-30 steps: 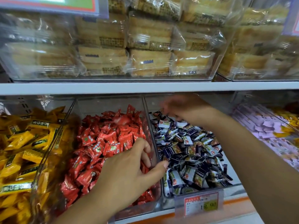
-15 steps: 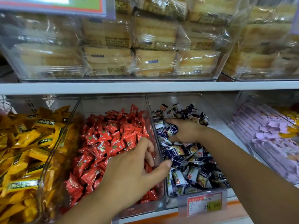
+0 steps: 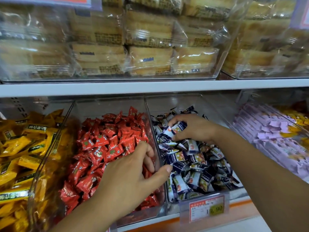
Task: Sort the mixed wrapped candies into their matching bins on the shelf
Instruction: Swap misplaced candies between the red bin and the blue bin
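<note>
Red bin [image 3: 108, 106] looks all red, sorting seemingly well along; yellow strays [image 3: 294, 133] in purple bin [image 3: 260, 144] probably left; my right grip [image 3: 194, 128] closed round handful of blue-white candies [image 3: 175, 129], low inside blue-white bin [image 3: 192, 101]; my left grip [image 3: 130, 178] pinches divider wall [image 3: 152, 128] just beside.

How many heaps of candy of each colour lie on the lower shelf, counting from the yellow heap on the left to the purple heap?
Yellow heap: 1
Red heap: 1
Blue-and-white heap: 1
Purple heap: 1
Total: 4
</note>
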